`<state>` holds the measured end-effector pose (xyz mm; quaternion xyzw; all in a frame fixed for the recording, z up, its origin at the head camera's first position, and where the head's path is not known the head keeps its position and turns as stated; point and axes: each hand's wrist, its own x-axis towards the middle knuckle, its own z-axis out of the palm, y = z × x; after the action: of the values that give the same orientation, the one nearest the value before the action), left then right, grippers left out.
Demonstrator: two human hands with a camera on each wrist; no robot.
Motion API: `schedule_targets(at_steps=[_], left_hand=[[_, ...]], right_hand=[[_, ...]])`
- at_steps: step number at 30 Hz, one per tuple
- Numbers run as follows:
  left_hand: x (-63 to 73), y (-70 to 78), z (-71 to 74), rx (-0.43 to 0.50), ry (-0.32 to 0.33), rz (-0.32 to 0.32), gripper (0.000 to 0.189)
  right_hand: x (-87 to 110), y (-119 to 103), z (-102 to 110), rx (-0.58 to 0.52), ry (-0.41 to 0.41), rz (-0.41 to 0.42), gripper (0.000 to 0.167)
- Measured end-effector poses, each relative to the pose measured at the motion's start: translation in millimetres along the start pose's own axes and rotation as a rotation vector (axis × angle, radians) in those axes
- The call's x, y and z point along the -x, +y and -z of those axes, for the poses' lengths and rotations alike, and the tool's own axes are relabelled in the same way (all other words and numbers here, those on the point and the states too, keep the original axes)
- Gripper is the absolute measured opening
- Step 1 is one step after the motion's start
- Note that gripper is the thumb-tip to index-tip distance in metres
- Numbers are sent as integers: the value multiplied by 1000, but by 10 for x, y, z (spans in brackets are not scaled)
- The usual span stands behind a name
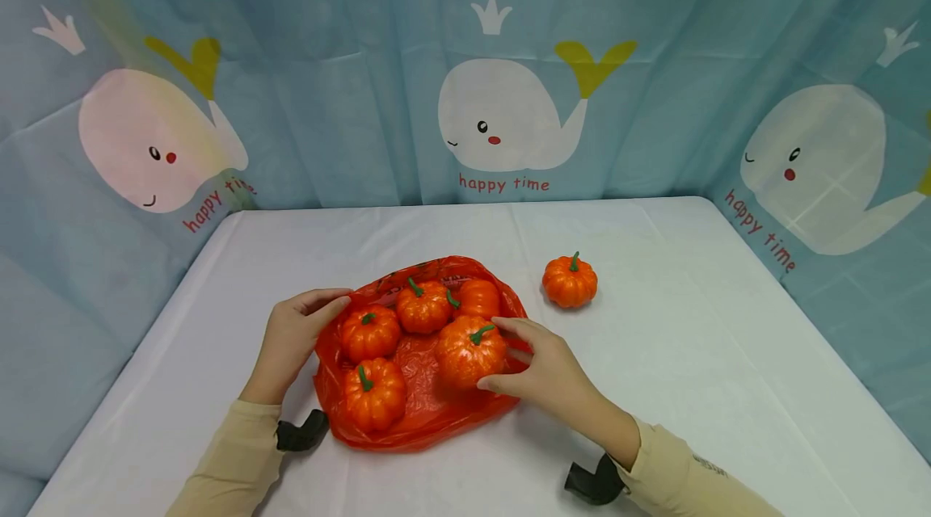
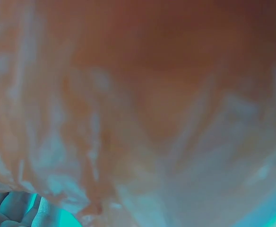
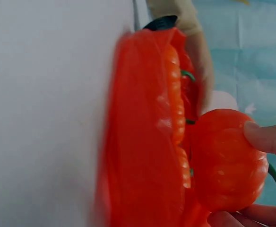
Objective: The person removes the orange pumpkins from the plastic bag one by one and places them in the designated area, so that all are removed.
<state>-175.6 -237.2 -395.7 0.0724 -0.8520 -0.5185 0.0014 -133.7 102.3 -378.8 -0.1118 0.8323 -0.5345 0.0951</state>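
Note:
A red plastic bag (image 1: 416,438) lies spread on the table with its mouth facing up. Several small orange toy pumpkins with green stems sit inside it, among them one at the front left (image 1: 374,396) and one at the back (image 1: 423,307). My left hand (image 1: 294,339) pinches the bag's left rim between thumb and fingers. Blurred reddish plastic (image 2: 142,104) fills most of the left wrist view. With thumb and fingers around its side, my right hand (image 1: 556,371) holds a larger toy pumpkin (image 3: 228,163) over the right part of the bag's mouth.
Another toy pumpkin (image 1: 570,283) stands on the white-covered table (image 1: 698,339), behind and to the right of the bag. Blue curtains (image 1: 349,97) printed with whales enclose the back and sides. A black curved piece (image 1: 595,481) sits at each wrist.

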Motion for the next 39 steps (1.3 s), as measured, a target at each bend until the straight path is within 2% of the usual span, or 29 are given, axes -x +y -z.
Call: schedule_targets(at_steps=[6, 16, 31, 39], left_hand=[[-14, -11, -10, 4, 3, 0, 54], [-23, -19, -6, 0, 6, 3, 55], [2, -6, 12, -6, 6, 9, 56], [2, 1, 5, -1, 5, 9, 55]], right_hand=[[18, -35, 163, 32, 40, 2, 72], [49, 4, 456, 16, 98, 42, 74], [95, 56, 710, 74, 180, 28, 75], [127, 107, 833, 90, 223, -10, 77]])
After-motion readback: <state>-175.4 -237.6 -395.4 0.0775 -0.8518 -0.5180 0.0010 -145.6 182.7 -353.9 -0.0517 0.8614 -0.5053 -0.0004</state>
